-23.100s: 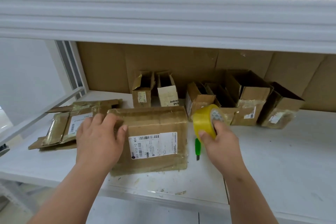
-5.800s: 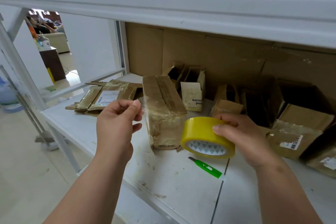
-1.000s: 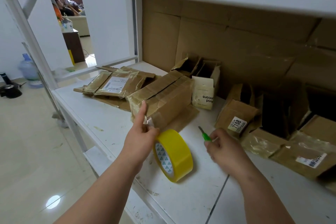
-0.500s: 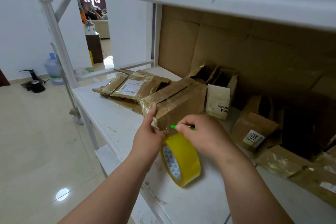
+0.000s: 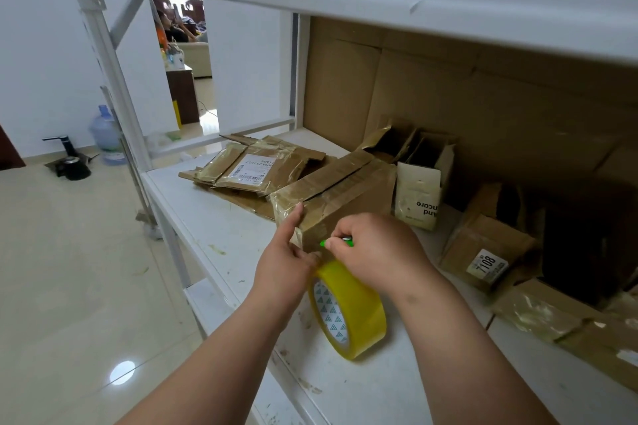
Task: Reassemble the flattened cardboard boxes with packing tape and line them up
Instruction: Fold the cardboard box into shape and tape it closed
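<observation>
Since half a second ago the right hand (image 5: 376, 252) has slid a little lower along the near end of the cardboard box (image 5: 341, 203), and the view has drifted slightly; a second ago that hand was only reaching for the green cutter (image 5: 336, 242) on the shelf (image 5: 221, 235), well apart from the box. Now its fingers are curled round the cutter, whose green tip pokes out against the box's near corner. The left hand (image 5: 286, 266) presses the same corner, index finger straight up along the taped edge, thumb and lower fingers pinching what looks like the tape strip by the roll.

Counted: one yellow tape roll (image 5: 348, 310), standing on edge on the shelf just below both hands; one cutter; one box being worked; one pile of flattened boxes (image 5: 255, 169) behind it to the left, how many I cannot tell. At the back stand two small open boxes (image 5: 419, 183), and further right at least three more (image 5: 490, 252), partly in shadow.

The worked box lies on the shelf, its brown board creased and wrapped in old glossy tape, a dark seam running along its top face. The top flattened box bears a white barcode label.
</observation>
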Available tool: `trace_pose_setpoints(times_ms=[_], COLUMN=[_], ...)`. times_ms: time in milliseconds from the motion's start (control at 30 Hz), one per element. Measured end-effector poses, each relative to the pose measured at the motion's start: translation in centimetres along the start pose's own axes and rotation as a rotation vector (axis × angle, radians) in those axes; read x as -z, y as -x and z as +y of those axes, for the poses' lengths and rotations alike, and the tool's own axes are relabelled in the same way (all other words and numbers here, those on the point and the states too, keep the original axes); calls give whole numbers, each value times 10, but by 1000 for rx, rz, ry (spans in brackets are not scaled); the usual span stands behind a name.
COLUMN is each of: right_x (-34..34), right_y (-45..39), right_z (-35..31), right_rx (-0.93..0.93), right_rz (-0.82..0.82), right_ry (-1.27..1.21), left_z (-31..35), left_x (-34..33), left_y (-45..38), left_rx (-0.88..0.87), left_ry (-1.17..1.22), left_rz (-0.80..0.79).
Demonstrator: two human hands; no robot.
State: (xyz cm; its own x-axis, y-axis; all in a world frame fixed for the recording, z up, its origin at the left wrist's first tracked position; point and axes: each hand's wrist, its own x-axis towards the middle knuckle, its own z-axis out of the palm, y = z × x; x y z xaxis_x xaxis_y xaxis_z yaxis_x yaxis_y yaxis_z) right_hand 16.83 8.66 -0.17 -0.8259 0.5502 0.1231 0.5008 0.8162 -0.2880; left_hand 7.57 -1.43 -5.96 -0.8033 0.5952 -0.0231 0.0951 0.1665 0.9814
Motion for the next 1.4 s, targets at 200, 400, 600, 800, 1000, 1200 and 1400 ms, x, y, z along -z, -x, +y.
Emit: trace_pose_setpoints(times_ms=[200, 400, 600, 800, 1000, 1200, 1400], right_x=[1, 3, 5, -2, -5, -5, -3], right_y=[-3, 2, 8, 6, 2, -3, -7], right_z=[-3, 6, 18, 18, 10, 5, 12], right_rx=[7, -47, -55, 63, 128, 196, 217], right_rz=[0, 21, 21, 52, 73, 78, 62], right_ry=[24, -58, -233, -222, -143, -40, -7], left_z=[-2, -3, 1, 3, 5, 5, 4], left_x=[0, 1, 1, 1, 1, 1, 1], left_y=[-2, -2, 0, 0, 2, 1, -4], left_rx=[1, 1, 4, -1, -15, -29, -17], left_ry=[9, 31, 43, 59, 56, -5, -48], left_rz=[0, -17, -29, -26, -18, -7, -16])
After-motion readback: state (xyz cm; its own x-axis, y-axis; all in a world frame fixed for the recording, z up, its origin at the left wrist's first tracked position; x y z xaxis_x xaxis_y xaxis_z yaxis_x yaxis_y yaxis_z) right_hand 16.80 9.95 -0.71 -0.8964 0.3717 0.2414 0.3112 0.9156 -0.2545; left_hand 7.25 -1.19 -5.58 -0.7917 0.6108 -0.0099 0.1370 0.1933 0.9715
